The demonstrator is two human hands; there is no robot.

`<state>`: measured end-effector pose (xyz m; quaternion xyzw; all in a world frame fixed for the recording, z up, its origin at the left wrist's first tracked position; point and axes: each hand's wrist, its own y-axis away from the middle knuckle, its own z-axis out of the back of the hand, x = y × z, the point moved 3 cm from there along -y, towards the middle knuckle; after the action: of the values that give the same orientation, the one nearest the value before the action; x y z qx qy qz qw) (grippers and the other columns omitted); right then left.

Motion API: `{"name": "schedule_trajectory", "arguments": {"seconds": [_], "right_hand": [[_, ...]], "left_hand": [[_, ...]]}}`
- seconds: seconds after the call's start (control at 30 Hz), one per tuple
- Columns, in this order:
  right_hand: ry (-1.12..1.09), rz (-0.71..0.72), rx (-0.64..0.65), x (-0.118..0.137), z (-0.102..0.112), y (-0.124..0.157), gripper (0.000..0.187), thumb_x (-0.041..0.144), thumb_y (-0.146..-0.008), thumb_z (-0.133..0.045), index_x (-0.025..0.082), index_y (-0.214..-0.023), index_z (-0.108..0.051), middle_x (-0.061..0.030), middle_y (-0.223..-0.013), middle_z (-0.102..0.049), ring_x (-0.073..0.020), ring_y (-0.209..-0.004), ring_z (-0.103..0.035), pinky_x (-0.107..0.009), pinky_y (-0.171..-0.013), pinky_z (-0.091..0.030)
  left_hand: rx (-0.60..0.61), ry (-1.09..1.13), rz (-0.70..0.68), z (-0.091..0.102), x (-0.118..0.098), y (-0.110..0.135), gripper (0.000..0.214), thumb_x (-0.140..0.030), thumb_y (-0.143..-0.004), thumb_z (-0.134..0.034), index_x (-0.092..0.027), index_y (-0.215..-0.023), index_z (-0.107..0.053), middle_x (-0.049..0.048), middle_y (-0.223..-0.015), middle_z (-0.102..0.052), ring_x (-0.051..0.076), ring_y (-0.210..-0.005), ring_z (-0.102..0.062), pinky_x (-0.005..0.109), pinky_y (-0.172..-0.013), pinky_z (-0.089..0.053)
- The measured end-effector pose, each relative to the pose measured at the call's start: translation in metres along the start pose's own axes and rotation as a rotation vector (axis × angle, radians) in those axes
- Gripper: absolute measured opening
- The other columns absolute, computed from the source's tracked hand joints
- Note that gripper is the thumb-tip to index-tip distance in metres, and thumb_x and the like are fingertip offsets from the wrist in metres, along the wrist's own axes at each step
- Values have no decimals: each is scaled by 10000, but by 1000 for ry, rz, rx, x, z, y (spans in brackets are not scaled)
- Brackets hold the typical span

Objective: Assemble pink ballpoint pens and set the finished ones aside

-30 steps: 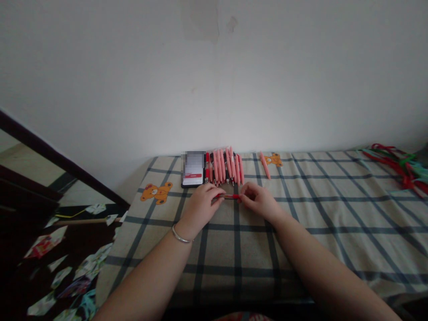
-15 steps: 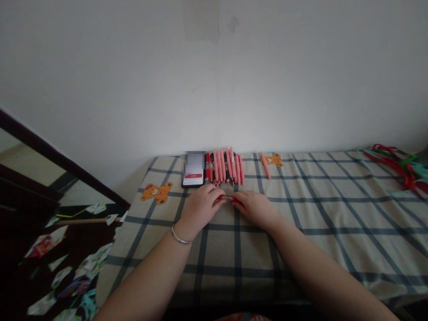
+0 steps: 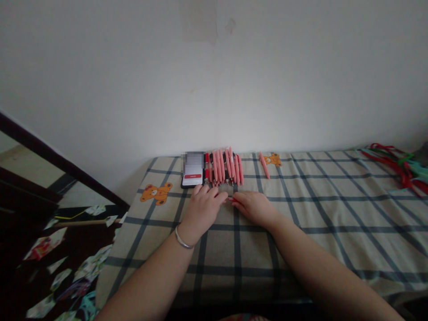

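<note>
Between my two hands, close to the tablecloth, is a thin red pen (image 3: pixel 231 199), mostly covered by my fingers. My right hand (image 3: pixel 252 206) is closed in a pinch on its right end. My left hand (image 3: pixel 204 206), with a silver bangle at the wrist, pinches the left end between thumb and forefinger; its other fingers stretch forward. Just beyond the hands lies a row of pink pens (image 3: pixel 222 165), with red and black ones among them. Left of the row is a phone (image 3: pixel 193 180) with a lit screen. A single pink pen (image 3: pixel 264 165) lies apart on the right.
A checked tablecloth (image 3: pixel 301 254) with printed bears covers the surface, which meets a white wall (image 3: pixel 284 80) at the back. Red and green ribbons (image 3: pixel 401 167) lie in a heap at far right. Scraps (image 3: pixel 95 263) and strips litter the dark area at lower left.
My left hand has turned palm-down and its fingers have spread, hiding the pen's left part that showed before. My right hand has stayed nearly in place.
</note>
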<state>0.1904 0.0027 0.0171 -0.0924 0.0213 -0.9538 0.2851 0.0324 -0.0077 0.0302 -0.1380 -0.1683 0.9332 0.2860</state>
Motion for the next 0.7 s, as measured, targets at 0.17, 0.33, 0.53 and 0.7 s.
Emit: {"name": "schedule_trajectory", "arguments": {"seconds": [0.17, 0.33, 0.53, 0.7], "right_hand": [[23, -30, -22, -1, 0, -2, 162, 288, -912, -431, 222, -909, -579, -27, -866, -650, -169, -817, -601, -241, -643, -380], [-29, -14, -41, -1, 0, -1, 172, 293, -907, -438, 216, -912, -592, -35, -880, -641, -162, -826, -590, -241, -668, -382], [-213, -74, -112, -5, 1, 1, 182, 317, -879, -475, 216, -950, -608, -35, -906, -649, -163, -815, -596, -249, -685, -408], [-442, -115, -207, -16, 1, 0, 196, 279, -881, -464, 210, -968, -626, -39, -968, -660, -169, -875, -599, -268, -756, -437]], "left_hand": [[25, 5, 8, -5, 3, 1, 131, -271, -870, -493, -202, -829, -596, 49, -732, -617, 190, -695, -525, 342, -703, -308], [180, -79, 37, -7, 3, 0, 173, -287, -907, -428, -210, -931, -582, 34, -853, -650, 194, -804, -576, 334, -712, -338], [151, -27, 89, -6, 8, -1, 179, -310, -897, -448, -218, -936, -596, 27, -863, -644, 189, -822, -577, 320, -701, -376], [91, 100, 176, -10, 19, -1, 169, -299, -873, -492, -219, -990, -583, 28, -903, -647, 185, -841, -587, 304, -732, -412]]}}
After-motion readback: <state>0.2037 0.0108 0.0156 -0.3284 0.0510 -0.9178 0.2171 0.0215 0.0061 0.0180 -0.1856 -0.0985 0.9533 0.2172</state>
